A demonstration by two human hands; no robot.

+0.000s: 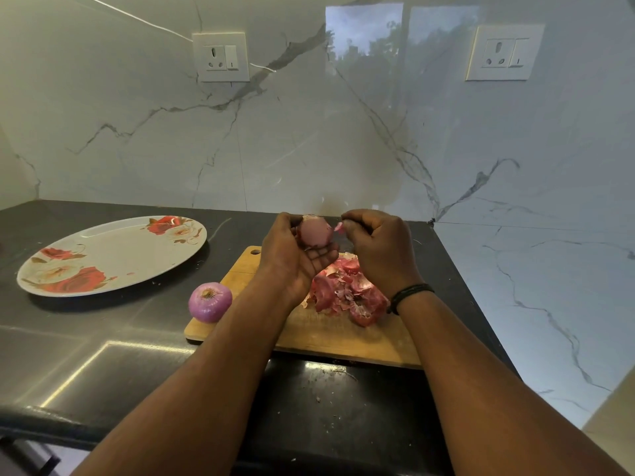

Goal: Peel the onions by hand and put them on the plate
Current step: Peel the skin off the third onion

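My left hand [292, 255] holds a pale purple onion [314, 231] in its curled fingers, above the far end of the wooden cutting board [309, 334]. My right hand [378, 249] pinches a small pink strip of skin [338, 228] just right of that onion. A second, shiny purple onion [209, 302] sits at the board's left edge, partly on the counter. A heap of red-brown onion skins [347, 290] lies on the board under my hands. The oval plate with red roses [113, 255] stands at the left, nothing on it.
The black counter [103, 355] ends at a marble wall behind and a marble side wall on the right. Two wall sockets [220, 56] [503, 53] are mounted high on the back wall. Small skin flakes lie on the counter near the front edge.
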